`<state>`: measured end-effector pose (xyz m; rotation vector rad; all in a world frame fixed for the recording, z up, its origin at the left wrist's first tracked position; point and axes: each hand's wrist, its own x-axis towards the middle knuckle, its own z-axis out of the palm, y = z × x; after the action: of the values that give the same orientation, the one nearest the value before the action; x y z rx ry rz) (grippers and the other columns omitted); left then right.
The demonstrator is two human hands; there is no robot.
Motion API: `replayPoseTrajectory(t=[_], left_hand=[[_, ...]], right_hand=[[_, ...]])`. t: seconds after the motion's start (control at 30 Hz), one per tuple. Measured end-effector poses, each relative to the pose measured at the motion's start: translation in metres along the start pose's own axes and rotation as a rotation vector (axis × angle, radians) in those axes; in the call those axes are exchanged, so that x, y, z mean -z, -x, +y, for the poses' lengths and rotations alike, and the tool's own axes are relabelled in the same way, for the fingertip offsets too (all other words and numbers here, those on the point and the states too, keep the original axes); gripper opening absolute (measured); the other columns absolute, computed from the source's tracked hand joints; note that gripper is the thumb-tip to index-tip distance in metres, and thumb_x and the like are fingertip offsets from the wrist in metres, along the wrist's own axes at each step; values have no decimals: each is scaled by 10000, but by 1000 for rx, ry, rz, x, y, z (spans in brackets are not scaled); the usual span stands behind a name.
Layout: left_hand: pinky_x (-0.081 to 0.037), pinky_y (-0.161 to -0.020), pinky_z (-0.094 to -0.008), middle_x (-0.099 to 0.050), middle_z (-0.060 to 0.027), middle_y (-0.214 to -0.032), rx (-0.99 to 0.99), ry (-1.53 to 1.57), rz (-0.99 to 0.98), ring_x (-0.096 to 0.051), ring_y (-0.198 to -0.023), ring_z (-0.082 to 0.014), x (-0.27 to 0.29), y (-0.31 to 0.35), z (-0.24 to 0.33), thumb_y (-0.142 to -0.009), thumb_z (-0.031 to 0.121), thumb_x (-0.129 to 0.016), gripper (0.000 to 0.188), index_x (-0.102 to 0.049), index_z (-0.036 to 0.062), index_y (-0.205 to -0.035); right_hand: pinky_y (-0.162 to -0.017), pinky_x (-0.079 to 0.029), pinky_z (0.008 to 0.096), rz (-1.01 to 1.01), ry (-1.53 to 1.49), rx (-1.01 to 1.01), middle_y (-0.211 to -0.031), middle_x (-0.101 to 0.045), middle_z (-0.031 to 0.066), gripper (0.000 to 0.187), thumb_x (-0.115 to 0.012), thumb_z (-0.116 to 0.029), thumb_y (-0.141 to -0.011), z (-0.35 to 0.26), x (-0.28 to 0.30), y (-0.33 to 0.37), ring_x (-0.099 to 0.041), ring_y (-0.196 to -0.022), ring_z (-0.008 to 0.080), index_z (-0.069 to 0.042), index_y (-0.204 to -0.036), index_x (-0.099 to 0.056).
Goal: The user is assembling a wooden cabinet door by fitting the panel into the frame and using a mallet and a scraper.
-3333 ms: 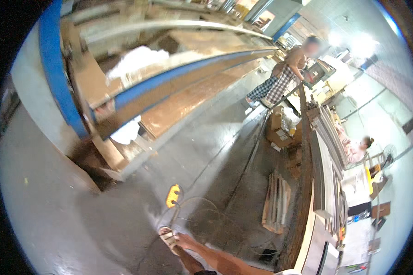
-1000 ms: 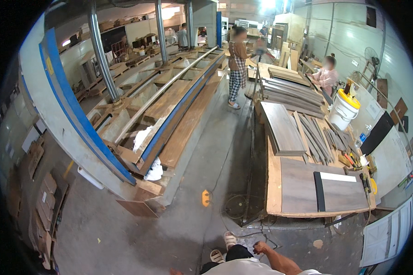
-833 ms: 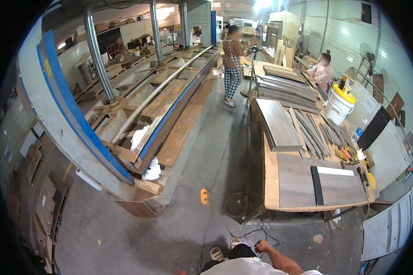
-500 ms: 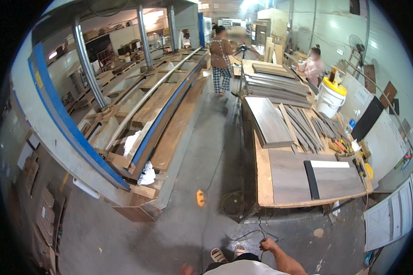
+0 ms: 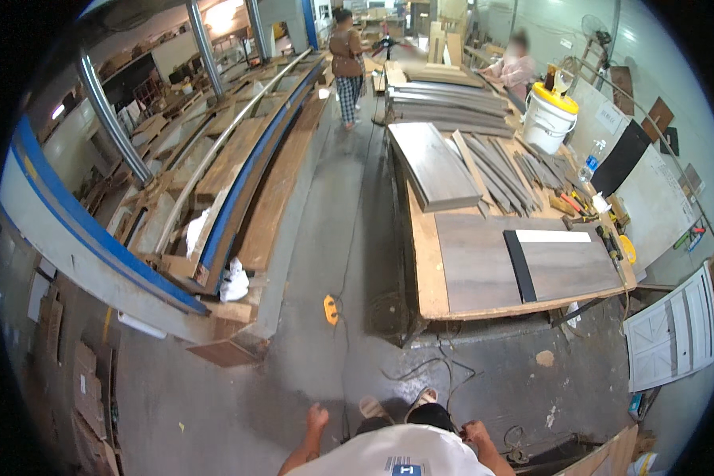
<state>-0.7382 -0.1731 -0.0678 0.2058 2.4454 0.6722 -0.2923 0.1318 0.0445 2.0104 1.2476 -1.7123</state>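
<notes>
My left hand (image 5: pixel 317 415) hangs over the grey floor beside my body, its fingers loosely curled with nothing visible in them. On the other side, my right hand (image 5: pixel 474 431) is low beside my shirt, also loosely curled and seemingly bare. Neither touches anything. A black cable (image 5: pixel 444 361) lies looped on the floor ahead of my sandals. In front to the right stands a workbench (image 5: pixel 430 278) bearing a large grey wood-grain panel (image 5: pixel 476 266), a black strip (image 5: pixel 520 270) and a white strip (image 5: pixel 554 236).
A yellow power strip (image 5: pixel 331 310) lies in the aisle. Grey boards (image 5: pixel 435 170), a white bucket (image 5: pixel 549 123) and tools (image 5: pixel 579 205) sit on the bench. At left runs a press (image 5: pixel 95 230) with steel columns. One person (image 5: pixel 347 63) stands ahead; another (image 5: pixel 514 67) is behind the bench.
I have moved forward, with the bench and power strip now nearer. My left hand has swung forward into fuller view, and my right hand has drawn back toward my side.
</notes>
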Motion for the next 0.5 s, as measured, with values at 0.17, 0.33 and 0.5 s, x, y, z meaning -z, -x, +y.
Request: replayPoseTrajectory(t=[0.17,0.33,0.5], left_hand=[[-529,-638,-328,-687,-150,-881,-37,6,-47,-651,-732,-204,-13,-9,30,-838,121,-546,588,-452,1,-1406],[-531,-637,-327,-697,-134,-925,-10,65,-221,-652,-746,-199,-25,23,107,-857,147,-548,555,-476,12,-1391],[-499,-945,-401,-706,-173,-1081,1,20,-366,-678,-980,-303,-62,27,137,-791,295,-546,504,-654,56,-1221]], right_hand=[[-540,-559,394,11,-73,115,-801,-697,171,249,-563,-137,-917,23,11,-4,-690,-652,273,60,-1052,-635],[-549,-556,387,20,-299,124,-803,-690,166,238,-568,-124,-913,17,35,-39,-681,-644,260,49,-1061,-634],[-608,-587,421,36,-406,169,-845,-685,181,197,-551,-108,-918,1,67,-60,-689,-678,295,23,-1053,-608]])
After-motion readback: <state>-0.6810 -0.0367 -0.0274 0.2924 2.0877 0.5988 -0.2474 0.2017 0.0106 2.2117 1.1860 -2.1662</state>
